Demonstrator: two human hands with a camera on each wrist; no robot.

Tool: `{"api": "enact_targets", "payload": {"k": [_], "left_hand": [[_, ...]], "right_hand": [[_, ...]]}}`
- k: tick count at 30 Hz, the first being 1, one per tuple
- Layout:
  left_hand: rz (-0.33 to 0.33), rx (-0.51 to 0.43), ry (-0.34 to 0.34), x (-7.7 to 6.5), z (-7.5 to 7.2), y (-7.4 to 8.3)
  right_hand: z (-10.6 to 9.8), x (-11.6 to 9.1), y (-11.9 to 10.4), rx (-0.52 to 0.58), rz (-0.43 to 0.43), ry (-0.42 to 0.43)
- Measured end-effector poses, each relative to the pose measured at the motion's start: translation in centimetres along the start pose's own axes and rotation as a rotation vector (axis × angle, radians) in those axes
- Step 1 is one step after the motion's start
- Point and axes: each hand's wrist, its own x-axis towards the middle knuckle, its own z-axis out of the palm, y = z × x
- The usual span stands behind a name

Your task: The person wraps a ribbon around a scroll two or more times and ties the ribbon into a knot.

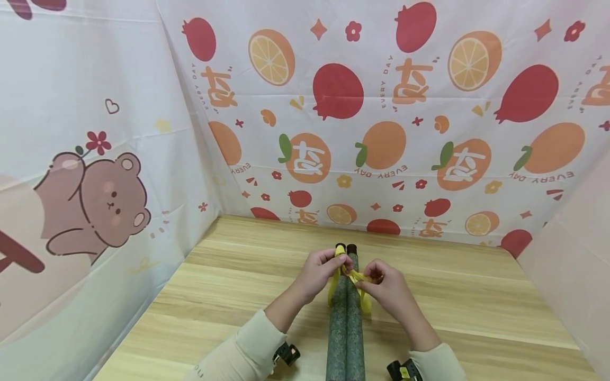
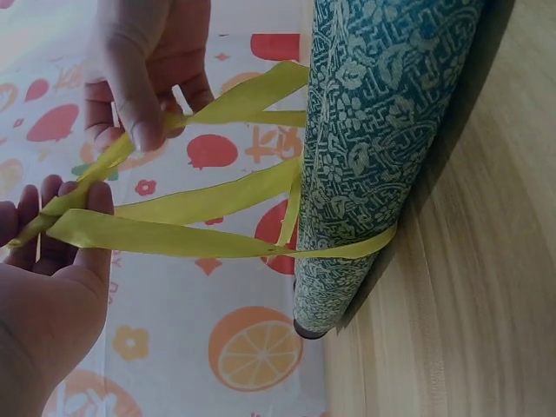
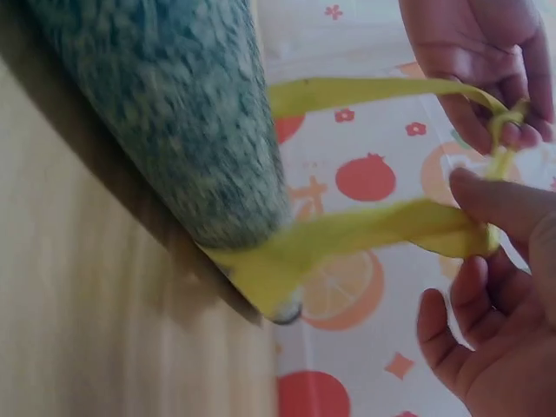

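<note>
Two slim green brocade rolls (image 1: 338, 323), looking like a rolled scroll with dark end caps, lie side by side on the table. A yellow ribbon (image 2: 191, 239) passes around them near the far end, its strands rising to both hands. My left hand (image 1: 316, 272) pinches the ribbon just above the far end. To its right, my right hand (image 1: 388, 288) pinches another stretch of ribbon between thumb and fingers. The strands cross and twist together between the hands in the left wrist view. How the ribbon is looped inside the left fingers is partly hidden.
The rolls rest on a light wood table (image 1: 476, 312). A fruit-print cloth (image 1: 424, 153) hangs behind it, and a bear-print cloth (image 1: 109, 201) hangs at the left. Each wrist wears a small black camera (image 1: 287, 353) near the tabletop.
</note>
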Motion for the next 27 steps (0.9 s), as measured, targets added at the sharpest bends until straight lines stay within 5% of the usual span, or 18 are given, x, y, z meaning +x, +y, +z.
{"api": "enact_targets", "payload": {"k": [7,11,15,18,22,27], "left_hand": [[0.019,-0.038,0.072,0.1,-0.2,-0.4],[0.026,-0.041,0.099,0.0,-0.3,-0.4],[0.006,0.011,0.206,-0.3,-0.6,-0.1],[-0.019,-0.021,0.29,-0.4,-1.1,0.2],[-0.003,-0.202,0.335,-0.4,-2.0,0.5],[0.044,-0.43,0.337,-0.7,-3.0,0.4]], "right_hand": [[-1.7,0.0,-0.4,-0.206,-0.072,-0.025],[-2.3,-0.1,-0.6,-0.375,-0.04,0.084],[-2.9,-0.1,-0.1,-0.427,0.009,0.221],[-3.3,0.0,0.5,-0.358,0.047,0.341],[-3.6,0.1,1.0,-0.177,0.114,0.479],[-3.5,0.3,0.8,0.226,0.202,0.531]]}}
